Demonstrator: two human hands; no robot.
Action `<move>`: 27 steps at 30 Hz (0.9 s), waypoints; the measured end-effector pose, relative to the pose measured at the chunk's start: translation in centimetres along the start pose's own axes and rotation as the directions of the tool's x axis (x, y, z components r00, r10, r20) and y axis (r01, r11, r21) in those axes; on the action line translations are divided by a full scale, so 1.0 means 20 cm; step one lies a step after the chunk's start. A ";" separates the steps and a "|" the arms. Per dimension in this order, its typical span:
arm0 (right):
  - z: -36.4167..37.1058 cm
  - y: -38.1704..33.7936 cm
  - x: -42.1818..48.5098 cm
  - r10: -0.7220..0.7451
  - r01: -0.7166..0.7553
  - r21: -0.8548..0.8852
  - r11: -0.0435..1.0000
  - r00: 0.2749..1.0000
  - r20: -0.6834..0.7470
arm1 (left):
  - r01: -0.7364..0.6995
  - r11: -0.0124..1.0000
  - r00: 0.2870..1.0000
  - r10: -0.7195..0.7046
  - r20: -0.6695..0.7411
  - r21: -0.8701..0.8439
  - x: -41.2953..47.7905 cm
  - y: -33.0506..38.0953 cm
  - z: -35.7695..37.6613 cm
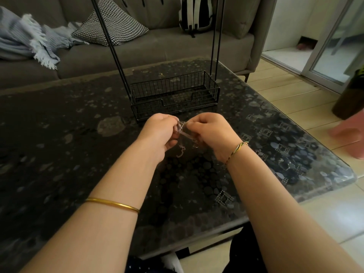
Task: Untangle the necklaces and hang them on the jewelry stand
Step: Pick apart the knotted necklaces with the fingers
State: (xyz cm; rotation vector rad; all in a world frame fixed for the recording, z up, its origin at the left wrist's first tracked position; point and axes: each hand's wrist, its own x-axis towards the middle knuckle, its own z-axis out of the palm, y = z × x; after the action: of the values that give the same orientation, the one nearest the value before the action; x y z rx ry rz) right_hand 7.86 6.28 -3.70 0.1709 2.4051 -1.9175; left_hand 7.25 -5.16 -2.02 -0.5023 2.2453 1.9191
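A small tangle of thin chain necklaces [182, 130] hangs between my two hands above the dark table, loose ends dangling below. My left hand [158, 133] pinches the tangle from the left with curled fingers. My right hand [211, 133] pinches it from the right. The black wire jewelry stand [174, 95] stands just beyond my hands, with a basket base and tall thin uprights that run out of the top of the view. Its upper bar is out of frame.
The patterned dark glass table [78, 144] ends at the right, with tiled floor beyond. A grey sofa [157, 48] with a checked cushion, a blanket and a backpack sits behind the table. A blurred pink shape [348, 138] is at the right edge.
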 end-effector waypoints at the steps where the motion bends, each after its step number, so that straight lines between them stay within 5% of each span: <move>1: -0.01 0.00 0.00 0.013 -0.011 0.067 0.998 1.000 -0.022 | -0.013 0.999 1.000 0.013 0.004 0.053 0.00 0.00 0.00; 7: -0.03 -0.02 0.02 0.066 -0.010 0.444 0.896 0.992 -0.111 | -0.225 0.851 0.973 0.176 0.146 0.475 0.01 -0.06 -0.03; 12: -0.02 -0.02 0.01 0.068 -0.007 0.469 0.883 0.991 -0.112 | -0.308 0.627 0.946 0.285 0.157 0.716 0.01 -0.07 -0.01; 14: -0.03 -0.01 0.02 0.082 -0.026 0.423 0.906 0.990 -0.114 | -0.247 0.747 0.966 0.239 0.097 0.617 0.01 -0.05 0.00; 17: -0.03 0.01 0.03 0.098 -0.075 0.299 0.951 0.993 -0.062 | -0.017 0.982 1.000 0.018 -0.006 0.186 -0.02 0.00 0.01; 21: 0.00 0.00 0.02 0.079 -0.081 0.174 0.981 0.997 0.020 | 0.197 0.955 0.980 -0.198 0.016 -0.224 -0.03 0.02 -0.01; 27: -0.01 -0.02 -0.01 0.023 -0.024 0.010 1.000 0.995 0.097 | 0.212 0.942 0.977 -0.198 0.078 -0.261 -0.04 0.03 -0.02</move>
State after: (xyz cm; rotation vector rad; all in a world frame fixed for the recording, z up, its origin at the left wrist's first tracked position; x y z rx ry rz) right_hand 8.10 6.38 -3.27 0.1037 2.3209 -1.8843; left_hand 7.80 -5.31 -1.06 -0.6842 1.8281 2.1067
